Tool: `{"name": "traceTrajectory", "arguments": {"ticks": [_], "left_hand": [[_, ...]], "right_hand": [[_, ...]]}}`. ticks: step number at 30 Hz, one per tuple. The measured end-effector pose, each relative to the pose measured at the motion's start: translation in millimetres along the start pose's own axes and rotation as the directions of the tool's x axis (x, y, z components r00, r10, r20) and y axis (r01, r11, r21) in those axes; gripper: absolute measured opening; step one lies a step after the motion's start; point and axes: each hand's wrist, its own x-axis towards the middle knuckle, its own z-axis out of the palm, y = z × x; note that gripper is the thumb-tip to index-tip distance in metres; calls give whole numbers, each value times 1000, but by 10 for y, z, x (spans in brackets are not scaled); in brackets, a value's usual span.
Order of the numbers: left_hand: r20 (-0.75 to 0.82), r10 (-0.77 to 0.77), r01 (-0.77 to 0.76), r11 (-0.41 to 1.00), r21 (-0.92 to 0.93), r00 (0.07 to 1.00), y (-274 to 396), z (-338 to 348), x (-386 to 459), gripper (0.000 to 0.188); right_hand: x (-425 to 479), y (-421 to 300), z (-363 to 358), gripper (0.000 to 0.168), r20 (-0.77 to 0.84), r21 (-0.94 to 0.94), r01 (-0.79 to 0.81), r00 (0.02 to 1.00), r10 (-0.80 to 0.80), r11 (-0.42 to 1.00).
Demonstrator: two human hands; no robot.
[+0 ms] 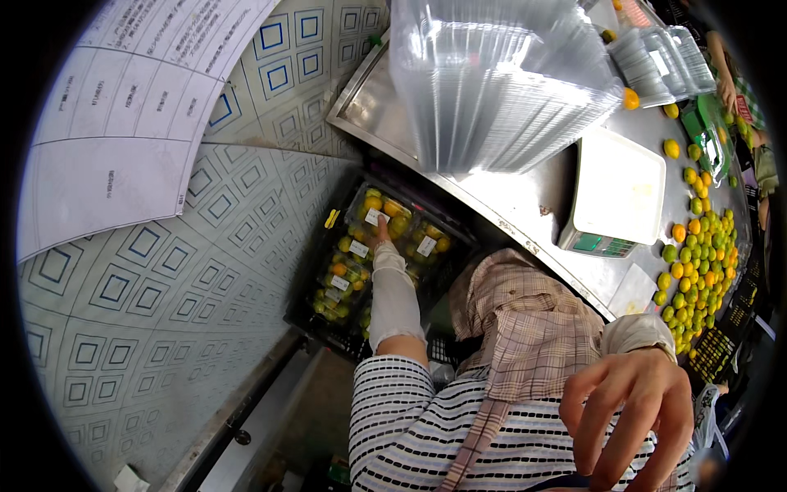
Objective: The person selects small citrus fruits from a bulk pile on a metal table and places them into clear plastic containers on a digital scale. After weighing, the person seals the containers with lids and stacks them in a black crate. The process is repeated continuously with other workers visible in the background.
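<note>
My left hand [383, 232] reaches down into a black plastic crate [297, 313] below the table's edge. Its thumb lies on the lid of a clear plastic clamshell [393, 206] of orange and green citrus, beside the white label; the other fingers are hidden. Around it in the crate sit more labelled clamshells of citrus [339, 284], with another clamshell [428, 245] to the right. Close to the camera at lower right is my right hand [633, 400], fingers bent and apart, with nothing visible in them.
On the metal table [399, 104] rises a tall stack of clear plastic containers [492, 86]. A digital scale [618, 190] stands beside loose citrus [701, 270]. Another person's hand [727, 92] is across the table near a green basket [701, 129]. A printed sheet [117, 123] hangs at left.
</note>
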Motion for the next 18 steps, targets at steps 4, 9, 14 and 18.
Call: {"name": "traceTrajectory", "arguments": {"ticks": [4,9,14,18], "left_hand": [[-464,509,-613,784,-96,725,-952,-73,1000,53],[-338,735,-770,380,-512,588,711,-455,-710,40],[-247,951,-972,-214,-95,-185,2530,-1386,-3702,47],[492,784,-873,-480,92,-379,3472,-1264,-4562,42]], "right_hand": [[-114,-394,26,22,215,-88,-20,976,39,996],[-1182,-449,-42,11,-369,-294,-312,909,194,903],[-1922,-566,-13,12,-737,-290,-542,652,177,788],[-2395,-648,-44,14,-800,-136,-538,555,229,832]]}}
